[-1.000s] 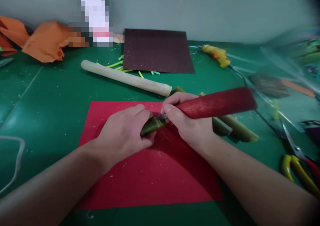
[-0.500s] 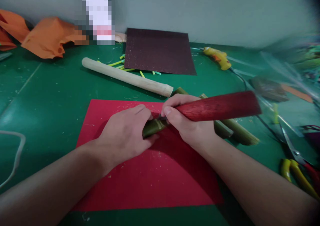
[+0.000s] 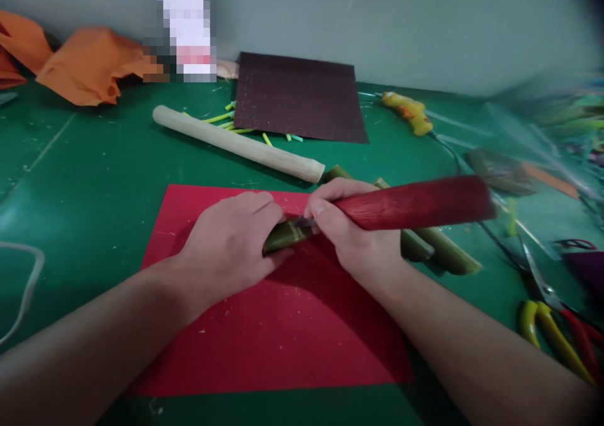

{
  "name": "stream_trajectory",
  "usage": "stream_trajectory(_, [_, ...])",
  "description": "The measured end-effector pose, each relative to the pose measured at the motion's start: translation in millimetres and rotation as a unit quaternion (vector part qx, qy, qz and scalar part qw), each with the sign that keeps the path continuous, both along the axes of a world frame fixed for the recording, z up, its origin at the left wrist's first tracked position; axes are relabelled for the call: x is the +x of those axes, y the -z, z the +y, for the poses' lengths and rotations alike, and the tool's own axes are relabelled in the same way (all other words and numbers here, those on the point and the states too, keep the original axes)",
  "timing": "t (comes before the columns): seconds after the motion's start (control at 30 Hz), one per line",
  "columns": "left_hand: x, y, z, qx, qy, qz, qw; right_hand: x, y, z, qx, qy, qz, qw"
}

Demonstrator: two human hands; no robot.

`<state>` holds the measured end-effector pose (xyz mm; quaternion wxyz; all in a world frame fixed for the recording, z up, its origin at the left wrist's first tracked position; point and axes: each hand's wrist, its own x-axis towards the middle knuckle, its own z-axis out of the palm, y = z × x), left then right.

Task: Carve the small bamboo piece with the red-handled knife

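My left hand point(image 3: 231, 240) is closed around a short green bamboo piece point(image 3: 285, 236), pressing it over the red sheet point(image 3: 283, 344). In my right hand point(image 3: 356, 231) is a knife with a thick red wooden handle point(image 3: 419, 202), gripped low near its metal blade. The handle points off to the right. Only a bit of the blade shows, touching the bamboo beside its node; the tip is hard to make out. Behind my right hand lie more green bamboo pieces point(image 3: 446, 250), partly hidden by it. Small pale shavings are scattered on the red sheet.
Beyond the red sheet lies a peeled pale stick point(image 3: 240, 146). A dark brown sheet point(image 3: 302, 99) covers some yellow-green strips. A yellow glue gun point(image 3: 408, 112) with its cord sits at back right, scissors point(image 3: 550, 300) at right. Orange cloth or paper point(image 3: 87, 67) lies back left.
The left hand and bamboo have shifted slightly left, and more of the blade shows against the bamboo. The whole view has moved a little. Both grips stay the same.
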<state>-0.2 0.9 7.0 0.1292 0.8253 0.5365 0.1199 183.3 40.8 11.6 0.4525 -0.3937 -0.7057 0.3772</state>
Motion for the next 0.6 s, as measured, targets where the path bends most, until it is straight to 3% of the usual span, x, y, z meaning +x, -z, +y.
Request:
stream_trajectory(0.33, [-2.5,5.2,2.3,0.033,0.024,-0.043,0.998,-0.8,0.7,0.6,0.023,0.020,-0.038,0.999])
stream_trajectory(0.6, [0.3,5.3,1.7,0.061,0.018,-0.075,0.995,-2.9,-1.6,-4.7,0.026,0.011,-0.007,1.000])
